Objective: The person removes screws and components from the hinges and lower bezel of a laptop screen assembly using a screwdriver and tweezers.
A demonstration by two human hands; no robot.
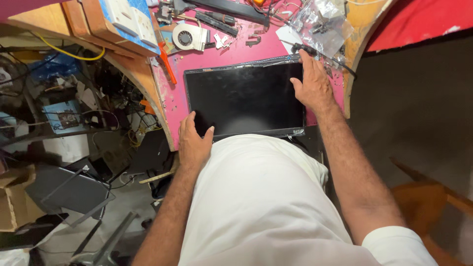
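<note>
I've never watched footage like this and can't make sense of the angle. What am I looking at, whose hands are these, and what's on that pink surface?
There is no machine here. The one picture comes from a camera worn on a person's head, looking down past their white shirt at their own two bare hands. Both hands rest on a flat black screen panel lying on a pink worktop. The left hand presses on the panel's near left corner; the right hand lies flat at its far right edge. Neither hand grips anything. Beyond the panel lie a small round cooling fan, an orange-handled tool, clear plastic bags of small parts and a black cable. Left of the worktop, lower down, sits a jumble of wires and boxes.
</note>
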